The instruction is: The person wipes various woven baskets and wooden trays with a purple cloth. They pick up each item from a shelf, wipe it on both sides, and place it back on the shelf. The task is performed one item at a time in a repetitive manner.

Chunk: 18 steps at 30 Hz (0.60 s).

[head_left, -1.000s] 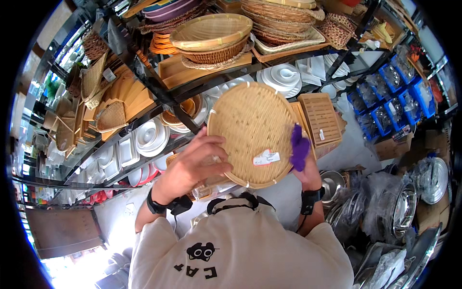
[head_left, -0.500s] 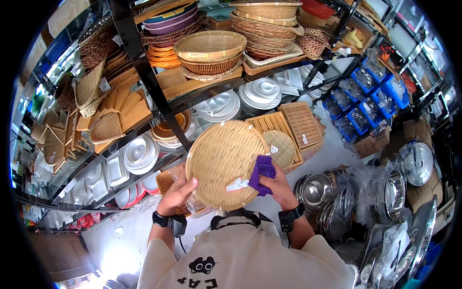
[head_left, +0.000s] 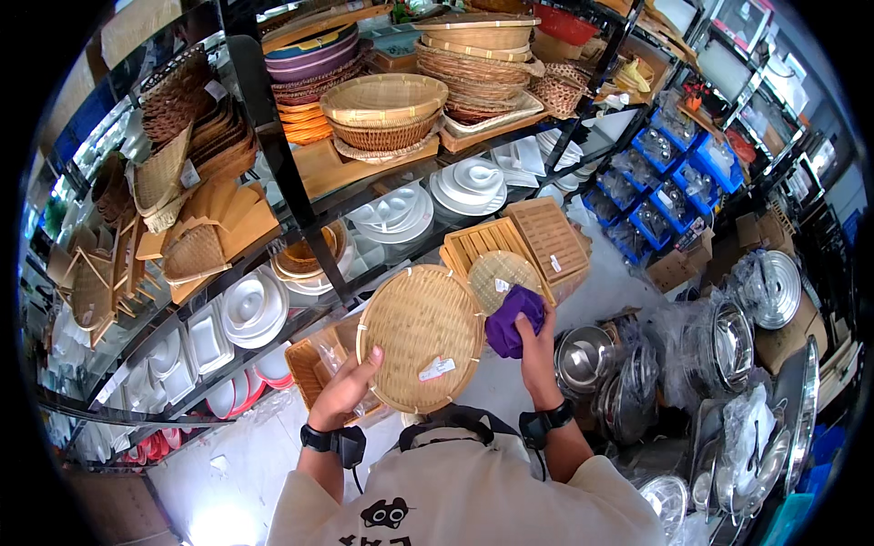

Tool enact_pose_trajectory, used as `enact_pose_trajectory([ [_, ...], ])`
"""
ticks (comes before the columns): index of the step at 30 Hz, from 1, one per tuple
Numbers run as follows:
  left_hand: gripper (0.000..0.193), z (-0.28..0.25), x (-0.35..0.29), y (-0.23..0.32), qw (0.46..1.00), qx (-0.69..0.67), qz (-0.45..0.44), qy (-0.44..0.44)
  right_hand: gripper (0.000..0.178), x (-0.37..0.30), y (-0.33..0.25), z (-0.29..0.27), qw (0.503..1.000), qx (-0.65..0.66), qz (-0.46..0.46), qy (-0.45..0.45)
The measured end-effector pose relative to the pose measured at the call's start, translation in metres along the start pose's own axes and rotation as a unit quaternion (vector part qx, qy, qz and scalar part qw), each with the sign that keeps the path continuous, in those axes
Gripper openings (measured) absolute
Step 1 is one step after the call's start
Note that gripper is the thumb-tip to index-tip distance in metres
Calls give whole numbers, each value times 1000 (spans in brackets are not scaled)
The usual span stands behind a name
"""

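My left hand grips the left rim of a round woven bamboo tray, thumb on top and the other fingers underneath. A white label sticks to the tray's lower right part. At the tray's right side, my right hand is closed on a purple cloth, bunched up under the thumb. The cloth is next to the tray's rim and overlaps the view of a smaller round woven tray lying on a slatted wooden box beyond.
A shelf ahead carries stacked baskets above white plates. Wooden boxes stand on the floor before it. Blue bins are at the far right, wrapped metal pans to the right. A brown basket lies near my left hand.
My right hand has moved off the tray's face to the right, taking the purple cloth with it. The tray, still in my left hand, sits slightly lower in view.
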<state>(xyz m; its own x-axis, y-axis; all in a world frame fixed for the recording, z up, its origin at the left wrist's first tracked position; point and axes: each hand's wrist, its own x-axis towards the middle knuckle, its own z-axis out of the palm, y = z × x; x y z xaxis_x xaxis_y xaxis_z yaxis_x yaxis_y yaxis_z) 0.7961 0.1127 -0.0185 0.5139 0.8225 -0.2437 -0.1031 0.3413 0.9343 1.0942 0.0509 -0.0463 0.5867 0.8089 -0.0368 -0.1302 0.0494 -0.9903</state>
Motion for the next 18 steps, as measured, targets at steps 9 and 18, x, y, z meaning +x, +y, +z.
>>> enact_pose_trajectory([
  [9,58,-2,-12,2,979,181,1,-87,68,-24,14,59,954,-154,-139,-216],
  [18,55,-9,-5,1,987,153,-45,4,57,-53,-31,105,874,-219,-197,-386],
])
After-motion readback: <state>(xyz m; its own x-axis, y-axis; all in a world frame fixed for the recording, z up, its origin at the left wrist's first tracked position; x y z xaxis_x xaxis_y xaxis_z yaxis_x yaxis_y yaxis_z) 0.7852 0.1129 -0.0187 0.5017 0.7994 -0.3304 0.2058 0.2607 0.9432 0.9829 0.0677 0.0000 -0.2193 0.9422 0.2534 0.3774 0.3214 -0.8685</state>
